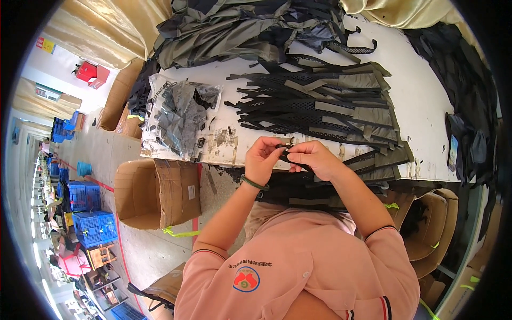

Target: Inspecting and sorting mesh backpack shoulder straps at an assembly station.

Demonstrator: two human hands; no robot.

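My left hand (pixel 262 158) and my right hand (pixel 316 159) meet at the table's front edge, fingers pinched together. Between them is a black strap (pixel 286 153) with a small dark piece at its end, perhaps a buckle, too small to make out. Just beyond my hands, a row of dark grey-green fabric pieces with black mesh and straps (pixel 330 109) lies overlapped on the white table (pixel 424 64). Left of them is a clear plastic bag (pixel 178 114) of small black parts. A few loose black buckles (pixel 200 143) lie beside the bag.
A heap of dark fabric (pixel 234 32) covers the table's far side. More black cloth (pixel 469 96) hangs at the right, by a phone (pixel 453 152). Open cardboard boxes (pixel 178 194) stand below the table on both sides. Blue crates (pixel 95 228) and a person in pink (pixel 73 262) are at left.
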